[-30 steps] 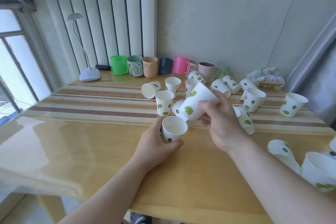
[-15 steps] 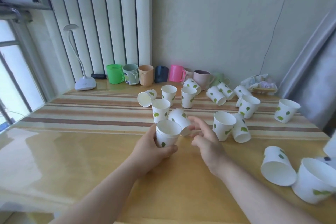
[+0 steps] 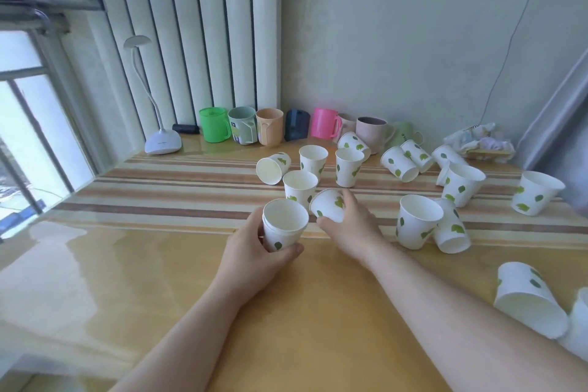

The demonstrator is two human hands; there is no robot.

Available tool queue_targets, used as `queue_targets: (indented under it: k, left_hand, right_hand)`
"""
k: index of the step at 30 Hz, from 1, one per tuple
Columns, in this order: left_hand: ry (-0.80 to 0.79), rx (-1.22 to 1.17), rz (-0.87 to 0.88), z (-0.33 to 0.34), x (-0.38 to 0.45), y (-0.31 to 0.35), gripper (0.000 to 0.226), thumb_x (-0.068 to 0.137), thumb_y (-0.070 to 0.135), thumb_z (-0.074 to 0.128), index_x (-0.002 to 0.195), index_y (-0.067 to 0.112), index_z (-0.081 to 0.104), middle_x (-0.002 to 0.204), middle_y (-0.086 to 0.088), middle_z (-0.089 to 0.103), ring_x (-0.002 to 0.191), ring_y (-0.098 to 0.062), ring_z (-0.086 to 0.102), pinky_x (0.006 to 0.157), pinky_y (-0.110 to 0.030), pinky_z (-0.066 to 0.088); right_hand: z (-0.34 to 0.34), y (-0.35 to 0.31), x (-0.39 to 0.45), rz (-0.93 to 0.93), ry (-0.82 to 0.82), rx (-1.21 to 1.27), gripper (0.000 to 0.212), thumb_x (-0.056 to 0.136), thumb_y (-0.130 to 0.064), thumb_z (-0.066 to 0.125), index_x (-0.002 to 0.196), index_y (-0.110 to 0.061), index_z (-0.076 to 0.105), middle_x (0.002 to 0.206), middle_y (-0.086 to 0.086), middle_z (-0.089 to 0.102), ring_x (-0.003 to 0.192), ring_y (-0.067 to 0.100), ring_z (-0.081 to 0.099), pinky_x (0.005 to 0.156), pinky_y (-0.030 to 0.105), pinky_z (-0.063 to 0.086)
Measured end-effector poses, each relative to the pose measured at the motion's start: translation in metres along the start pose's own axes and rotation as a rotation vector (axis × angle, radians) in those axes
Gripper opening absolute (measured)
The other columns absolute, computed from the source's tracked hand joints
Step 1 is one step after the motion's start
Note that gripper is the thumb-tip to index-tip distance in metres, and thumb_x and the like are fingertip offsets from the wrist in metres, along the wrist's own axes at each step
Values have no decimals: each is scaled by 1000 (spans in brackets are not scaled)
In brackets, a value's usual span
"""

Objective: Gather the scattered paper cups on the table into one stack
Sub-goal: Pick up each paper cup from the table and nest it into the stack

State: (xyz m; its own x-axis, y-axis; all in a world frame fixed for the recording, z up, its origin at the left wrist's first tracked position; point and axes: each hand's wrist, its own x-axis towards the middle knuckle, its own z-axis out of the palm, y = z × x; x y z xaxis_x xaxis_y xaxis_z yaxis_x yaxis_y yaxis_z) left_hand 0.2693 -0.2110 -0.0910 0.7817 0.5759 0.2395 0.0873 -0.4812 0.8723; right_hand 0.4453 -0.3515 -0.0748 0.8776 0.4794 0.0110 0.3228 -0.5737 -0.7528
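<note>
Gripping hands: left hand (image 3: 254, 259) round upright cup stack (image 3: 284, 225), right hand (image 3: 351, 226) round tipped cup (image 3: 329, 207).

Colored mugs (image 3: 270, 127) line the wall beside a lamp (image 3: 163, 143).

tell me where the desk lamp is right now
In the head view the white desk lamp stands at the table's far left corner, by the window, just left of the green mug that starts the row of mugs.

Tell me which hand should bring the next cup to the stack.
Right. The right hand already grips a tipped cup beside the stack, which the left hand holds upright.
</note>
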Motion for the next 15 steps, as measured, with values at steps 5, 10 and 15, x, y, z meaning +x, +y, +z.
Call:
queue_targets:
  k: [5,10,15]
  left_hand:
    - [20,-33,-4,0,2,-4,69,68,52,88,130,58,57,108,35,71,99,7,67,75,-18,48]
    - [12,5,11,2,1,-6,72,71,49,90,135,56,58,111,37,71,101,8,66,78,-19,49]
    - [11,29,29,2,1,-7,73,69,51,88,136,54,60,109,37,72,97,6,69,75,-18,50]
  right_hand:
    - [-13,-4,-22,26,105,607,84,65,-29,77,141,-50,49,122,-20,65,109,10,67,77,29,50]
    - [-29,-43,-26,-184,-5,892,83,67,-13,85,139,-40,54,112,-7,77,97,10,76,71,24,59]
    - [-11,-68,-39,-266,-169,864,94,73,-5,91,146,-45,48,129,-1,75,121,20,72,93,43,64]
